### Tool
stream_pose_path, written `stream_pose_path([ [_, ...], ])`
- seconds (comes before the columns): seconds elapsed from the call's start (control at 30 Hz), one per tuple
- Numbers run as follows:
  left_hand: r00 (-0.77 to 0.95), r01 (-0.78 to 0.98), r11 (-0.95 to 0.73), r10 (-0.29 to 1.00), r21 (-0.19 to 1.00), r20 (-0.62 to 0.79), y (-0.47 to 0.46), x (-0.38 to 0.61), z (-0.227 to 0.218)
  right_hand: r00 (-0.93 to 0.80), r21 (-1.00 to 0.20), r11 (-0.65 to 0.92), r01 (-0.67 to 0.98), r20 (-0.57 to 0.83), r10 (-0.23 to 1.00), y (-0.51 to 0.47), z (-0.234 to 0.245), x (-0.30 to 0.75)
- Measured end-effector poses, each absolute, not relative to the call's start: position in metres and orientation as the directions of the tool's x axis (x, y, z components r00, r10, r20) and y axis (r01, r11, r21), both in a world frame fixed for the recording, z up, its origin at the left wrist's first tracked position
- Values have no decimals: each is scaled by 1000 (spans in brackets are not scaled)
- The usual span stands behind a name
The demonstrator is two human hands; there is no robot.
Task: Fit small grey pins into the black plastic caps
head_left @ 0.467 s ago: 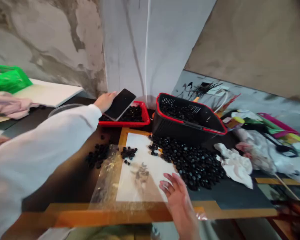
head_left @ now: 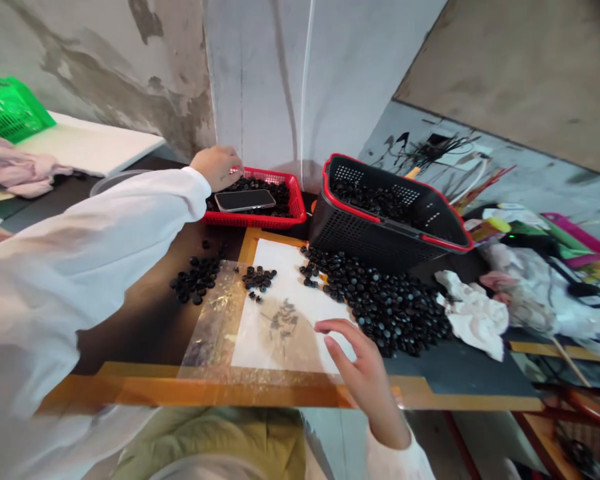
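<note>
A smartphone [head_left: 245, 200] lies screen up on small black round pieces in a shallow red basket [head_left: 298, 200]. My left hand [head_left: 217, 168] hovers at the basket's left rim, just off the phone, its fingers loosely bent and holding nothing I can see. My right hand [head_left: 360, 363] is open above the lower right of a white sheet [head_left: 300, 347], thumb and forefinger apart, touching no piece. Right of the sheet spreads a big heap of black pieces [head_left: 390, 303]. A smaller cluster of black pieces [head_left: 260, 278] sits on the sheet's left side.
Behind the heap stands a black basket [head_left: 365, 237] with a red rim, holding more black pieces. Crumpled white tissue [head_left: 475, 313] and assorted bags [head_left: 525, 280] crowd the right side. More loose pieces [head_left: 196, 279] lie left of a clear plastic sheet [head_left: 207, 333]. A green basket [head_left: 13, 110] is far left.
My left hand has put the phone down in the red basket and let go of it. My right hand's fingers have bent slightly. The camera view has tilted down.
</note>
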State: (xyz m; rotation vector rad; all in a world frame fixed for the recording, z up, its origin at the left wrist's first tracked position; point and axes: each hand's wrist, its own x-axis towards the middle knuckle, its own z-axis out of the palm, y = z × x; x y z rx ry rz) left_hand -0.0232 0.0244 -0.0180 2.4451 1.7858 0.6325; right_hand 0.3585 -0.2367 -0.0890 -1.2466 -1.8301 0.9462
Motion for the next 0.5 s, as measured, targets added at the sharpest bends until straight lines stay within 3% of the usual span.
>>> stream_pose_path([
  [0.1, 439, 789, -543, 825, 286, 356, -26, -15, -29, -413, -685, 401, 608, 158, 897, -203, -89, 337],
  [0.17, 590, 696, -666, 744, 268, 314, -60, -8, -50, -469, -574, 463, 676, 150, 870, -178, -90, 317],
  [0.37, 588, 718, -617, 786, 322, 193, -99, 3, -118, -548, -324, 574, 752, 174, 818, -114, -103, 274],
  [0.5, 610, 661, -631, 767, 406, 199, -95, 9, -129, -580, -337, 594, 731, 152, 800, -100, -117, 269],
])
